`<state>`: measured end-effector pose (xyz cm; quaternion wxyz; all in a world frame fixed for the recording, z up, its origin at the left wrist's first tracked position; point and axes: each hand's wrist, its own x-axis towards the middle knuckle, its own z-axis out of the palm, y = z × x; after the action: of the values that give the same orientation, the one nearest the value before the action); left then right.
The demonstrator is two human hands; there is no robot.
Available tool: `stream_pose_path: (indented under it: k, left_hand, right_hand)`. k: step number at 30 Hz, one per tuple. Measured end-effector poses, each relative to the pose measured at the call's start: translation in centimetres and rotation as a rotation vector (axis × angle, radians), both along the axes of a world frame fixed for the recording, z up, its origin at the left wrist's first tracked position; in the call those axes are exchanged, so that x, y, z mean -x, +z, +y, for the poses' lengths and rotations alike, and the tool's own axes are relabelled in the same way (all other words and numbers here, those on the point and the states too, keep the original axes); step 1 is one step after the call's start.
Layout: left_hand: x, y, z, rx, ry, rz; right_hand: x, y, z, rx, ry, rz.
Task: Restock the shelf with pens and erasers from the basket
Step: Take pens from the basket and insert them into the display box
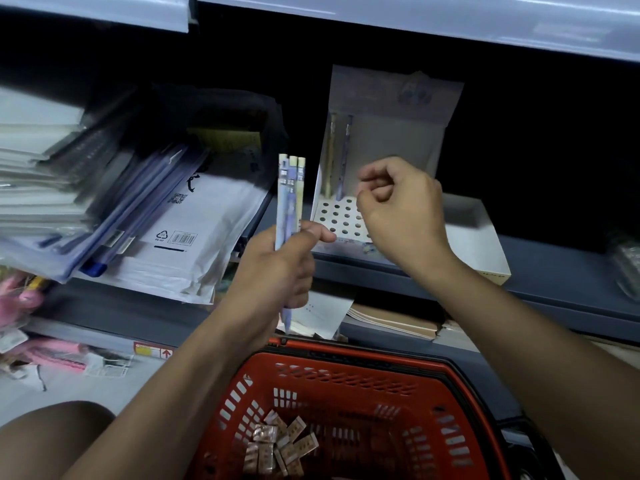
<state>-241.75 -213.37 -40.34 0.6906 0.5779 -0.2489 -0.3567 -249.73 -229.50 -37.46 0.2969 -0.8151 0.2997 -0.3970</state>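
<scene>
My left hand (280, 265) grips a bunch of three pens (290, 199), held upright in front of the shelf. My right hand (401, 209) hovers over the white pen display stand (346, 216) with its perforated base, fingers curled loosely and nothing visible in them. Two pens (339, 157) stand in the stand's back left holes. Below, the red basket (349, 375) holds several wrapped erasers (277, 445) at its bottom left.
A slanted pile of plastic folders and white mailers (166, 230) lies on the shelf to the left. A white box (485, 247) sits right of the stand. Notebooks (391, 323) lie on the lower shelf. Pink items (31, 306) hang at the far left.
</scene>
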Motion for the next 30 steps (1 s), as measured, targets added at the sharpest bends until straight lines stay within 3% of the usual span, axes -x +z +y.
stream_pose_path:
  k: [4, 10, 16, 21, 26, 30]
  left_hand:
    - [0.8, 0.2, 0.3, 0.057, -0.181, 0.229]
    - [3.3, -0.5, 0.2, 0.064, -0.329, 0.374]
    - [4.8, -1.3, 0.0, -0.017, -0.410, 0.326]
    - [5.7, -2.1, -0.6, -0.053, -0.420, 0.320]
    - [6.1, -2.9, -0.9, -0.067, -0.473, 0.319]
    - [6.3, -3.1, -1.0, -0.087, -0.500, 0.283]
  right_hand:
    - [3.3, -0.7, 2.3, 0.004, 0.118, -0.023]
    - [8.0, -3.0, 5.0, -0.059, 0.162, -0.018]
    - [10.5, -5.3, 5.8, -0.137, 0.102, -0.066]
    - [11.1, -6.1, 5.5, -0.352, 0.245, 0.034]
    - [11.6, -5.6, 5.2, -0.575, 0.374, -0.005]
    - [11.6, -6.1, 5.1, -0.588, 0.343, 0.043]
